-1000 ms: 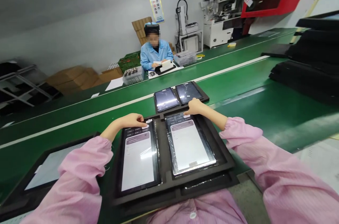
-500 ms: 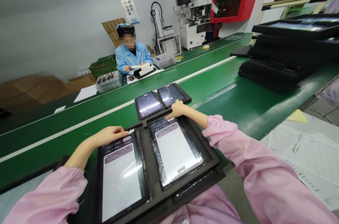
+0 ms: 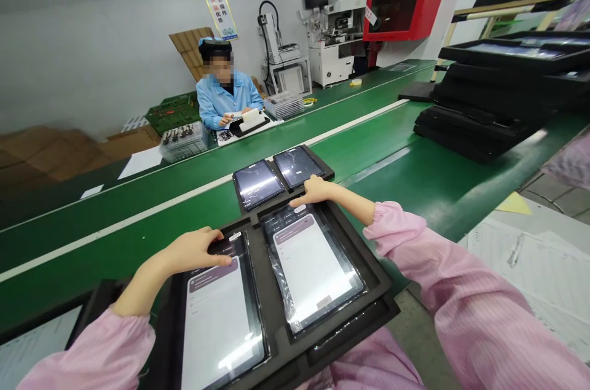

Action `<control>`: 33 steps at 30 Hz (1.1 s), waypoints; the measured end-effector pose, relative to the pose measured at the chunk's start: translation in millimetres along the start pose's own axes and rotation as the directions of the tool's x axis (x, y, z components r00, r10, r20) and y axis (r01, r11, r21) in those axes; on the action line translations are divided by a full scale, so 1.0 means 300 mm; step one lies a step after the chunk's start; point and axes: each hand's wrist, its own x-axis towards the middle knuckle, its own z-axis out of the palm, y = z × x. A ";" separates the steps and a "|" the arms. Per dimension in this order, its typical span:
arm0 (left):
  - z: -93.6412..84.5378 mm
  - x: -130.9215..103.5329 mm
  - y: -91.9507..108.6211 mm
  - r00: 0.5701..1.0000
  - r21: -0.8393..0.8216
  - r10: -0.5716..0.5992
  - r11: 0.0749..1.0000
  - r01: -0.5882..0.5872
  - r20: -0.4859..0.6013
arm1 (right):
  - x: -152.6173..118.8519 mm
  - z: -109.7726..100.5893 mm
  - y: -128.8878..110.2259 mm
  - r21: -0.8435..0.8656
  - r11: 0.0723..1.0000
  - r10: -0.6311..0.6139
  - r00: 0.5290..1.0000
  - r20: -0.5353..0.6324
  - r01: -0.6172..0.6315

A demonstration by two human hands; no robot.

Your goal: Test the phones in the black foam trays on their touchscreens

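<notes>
A black foam tray (image 3: 263, 276) lies close in front of me, holding two lit tablets side by side. My left hand (image 3: 196, 250) rests over the top of the left tablet (image 3: 221, 322), thumb and fingers apart, holding nothing. At the upper edge of the right tablet (image 3: 318, 267), my right hand (image 3: 316, 191) has its thumb over the screen top, its other fingers bent; whether it grips anything is unclear. Clear film covers the right tablet. Just behind, another black tray holds two dark tablets (image 3: 258, 184) (image 3: 297, 167).
Black trays (image 3: 483, 101) are stacked on the green belt (image 3: 387, 163) at the right. A person in blue (image 3: 228, 95) sits across it beside clear trays (image 3: 184, 141). Papers (image 3: 530, 273) lie at the right; another tray with a tablet (image 3: 41, 341) is at lower left.
My left hand's thumb and fingers have spread apart, with the thumb lower over the left tablet's screen. The near tray appears slightly lower and further right in view.
</notes>
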 end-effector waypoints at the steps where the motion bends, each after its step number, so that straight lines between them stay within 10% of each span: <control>1: 0.014 -0.007 -0.003 1.000 0.021 0.007 1.000 -0.007 -0.014 | -0.018 0.016 -0.003 -0.021 1.000 -0.009 1.000 -0.010 0.009; 14: 0.104 -0.012 -0.011 0.972 -0.109 -0.072 0.993 0.049 -0.223 | -0.115 0.100 0.083 -0.020 0.983 -0.183 0.951 -0.251 0.184; 20: 0.170 -0.115 0.013 0.981 0.024 0.115 0.993 -0.113 -0.154 | -0.371 0.280 0.138 0.123 0.790 -0.443 0.699 -0.561 0.600; 28: 0.196 -0.115 0.064 0.973 0.090 0.169 0.984 -0.157 -0.154 | -0.405 0.306 0.122 -0.088 0.802 -0.510 0.602 -0.615 0.590; 33: 0.149 -0.162 -0.030 0.984 -0.210 0.173 0.962 -0.177 -0.038 | -0.409 0.315 0.161 -0.054 0.815 -0.449 0.569 -0.689 0.578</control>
